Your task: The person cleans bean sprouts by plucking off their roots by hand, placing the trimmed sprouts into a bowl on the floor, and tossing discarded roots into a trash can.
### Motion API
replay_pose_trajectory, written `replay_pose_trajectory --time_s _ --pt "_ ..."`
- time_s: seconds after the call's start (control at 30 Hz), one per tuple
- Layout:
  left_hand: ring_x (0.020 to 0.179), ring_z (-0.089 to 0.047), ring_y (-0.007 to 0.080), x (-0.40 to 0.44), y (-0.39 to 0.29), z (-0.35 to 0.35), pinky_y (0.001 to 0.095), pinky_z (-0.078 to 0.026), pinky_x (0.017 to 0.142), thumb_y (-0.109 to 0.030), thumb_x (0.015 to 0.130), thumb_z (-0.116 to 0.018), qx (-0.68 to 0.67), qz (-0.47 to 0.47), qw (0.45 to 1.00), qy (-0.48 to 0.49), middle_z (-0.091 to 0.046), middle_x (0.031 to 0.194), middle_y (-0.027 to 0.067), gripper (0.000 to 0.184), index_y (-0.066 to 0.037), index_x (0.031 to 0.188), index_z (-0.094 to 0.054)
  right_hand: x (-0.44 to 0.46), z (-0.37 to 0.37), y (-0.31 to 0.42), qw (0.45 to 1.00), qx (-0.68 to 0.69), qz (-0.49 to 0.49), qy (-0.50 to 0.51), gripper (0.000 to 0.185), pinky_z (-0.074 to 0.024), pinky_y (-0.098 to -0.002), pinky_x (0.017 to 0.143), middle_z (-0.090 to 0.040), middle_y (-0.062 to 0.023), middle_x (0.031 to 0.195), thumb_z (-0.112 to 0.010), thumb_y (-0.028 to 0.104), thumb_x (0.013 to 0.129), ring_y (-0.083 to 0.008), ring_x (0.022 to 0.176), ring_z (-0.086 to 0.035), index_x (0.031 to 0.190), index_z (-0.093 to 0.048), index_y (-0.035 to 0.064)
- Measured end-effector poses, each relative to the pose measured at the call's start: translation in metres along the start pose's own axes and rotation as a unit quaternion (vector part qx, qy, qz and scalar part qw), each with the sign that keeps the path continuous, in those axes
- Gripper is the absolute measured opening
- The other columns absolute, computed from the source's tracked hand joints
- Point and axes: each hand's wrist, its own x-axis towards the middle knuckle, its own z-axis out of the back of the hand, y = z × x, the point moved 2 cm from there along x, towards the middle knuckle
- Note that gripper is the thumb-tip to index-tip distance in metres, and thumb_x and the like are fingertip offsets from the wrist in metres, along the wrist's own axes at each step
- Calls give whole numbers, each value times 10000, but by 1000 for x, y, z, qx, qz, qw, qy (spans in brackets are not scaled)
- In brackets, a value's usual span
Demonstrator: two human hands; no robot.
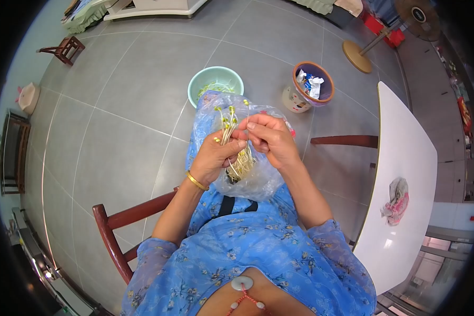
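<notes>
A bunch of bean sprouts (228,126) with yellow-green heads and pale stems is gripped in my left hand (216,155). Close beside it, my right hand (272,138) has thumb and forefinger pinched together at a single sprout (247,108), whose yellow head stands above the fingers. Under both hands a clear plastic bag (268,179) lies across my lap, and more sprouts (240,167) rest in it. Past my knees on the floor is a mint-green basin (194,87) with loose sprouts inside.
A trash bin (296,100) with an orange rim and crumpled wrappers stands ahead to the right. On the white table (405,158) at my right lies a crumpled plastic bag (396,201). A wooden chair (134,217) is at my left; a fan (358,56) stands farther off.
</notes>
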Motion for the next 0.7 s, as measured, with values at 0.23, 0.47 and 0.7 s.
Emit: replay_pose_trajectory --time_s 0.23,0.47,0.7 --pt "473 -389 23 3 4 -1 171 -273 401 -99 828 -650 53 -15 996 -75 -502 646 -35 103 -38 873 -581 3 -4 -14 986 -118 50 -110 202 -327 -195 493 -507 33 640 -540 149 887 -32 569 -435 957 -625 -20" --pt "436 -362 45 11 -7 18 191 -257 376 -100 837 -627 -20 -52 987 -151 -431 573 -37 93 -67 826 -541 -5 2 -40 980 -180 -88 20 191 -296 -195 462 -464 43 583 -552 157 872 -37 518 -399 939 -629 -4" --pt "444 -379 45 10 -16 37 194 -245 384 -91 813 -657 -28 -117 979 -167 -456 574 -36 117 -62 834 -545 -11 7 -49 982 -101 -161 14 181 -208 -174 403 -437 59 538 -562 168 862 -12 452 -335 917 -631 10"
